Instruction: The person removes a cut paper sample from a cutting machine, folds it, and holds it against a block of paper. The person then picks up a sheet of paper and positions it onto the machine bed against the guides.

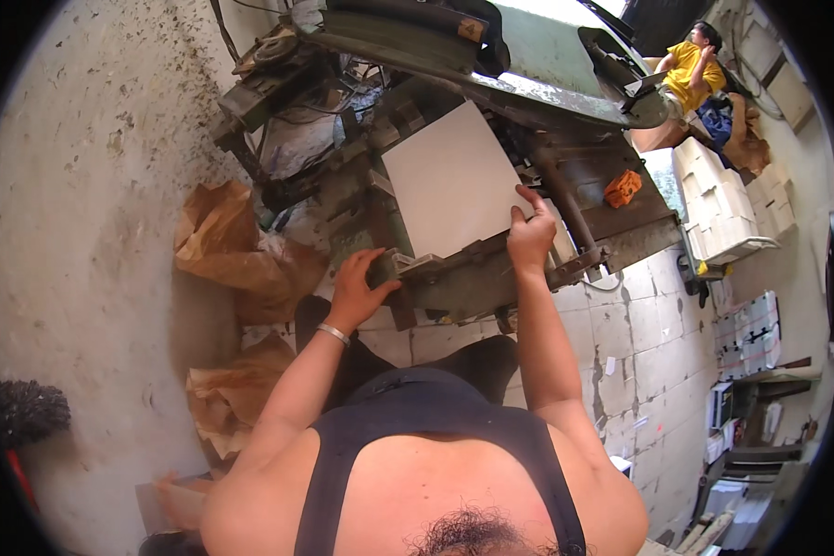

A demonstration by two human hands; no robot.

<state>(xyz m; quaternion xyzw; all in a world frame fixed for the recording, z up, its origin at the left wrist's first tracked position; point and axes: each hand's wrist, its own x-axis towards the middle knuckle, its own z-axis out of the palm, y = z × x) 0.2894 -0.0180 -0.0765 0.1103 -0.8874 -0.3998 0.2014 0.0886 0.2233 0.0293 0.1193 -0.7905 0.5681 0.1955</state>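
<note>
A pale white rectangular sheet or stack of sheets (454, 181) lies tilted on the bed of a dark green, worn machine (417, 287) in front of me. My right hand (533, 239) is at the sheet's right edge, index finger stretched and thumb apart, the other fingers curled. Whether it touches the edge I cannot tell. My left hand (357, 289) rests by the machine's front left corner, thumb and fingers spread around a small metal corner piece (400, 259). Neither hand shows anything held.
The machine's heavy curved upper part (547, 74) hangs beyond the sheet. An orange crumpled item (624, 188) sits on its right side. Brown paper bags (227, 246) stand left by the stained wall. Stacked cream pieces (713, 199) are at right, with a person in yellow (690, 74) behind.
</note>
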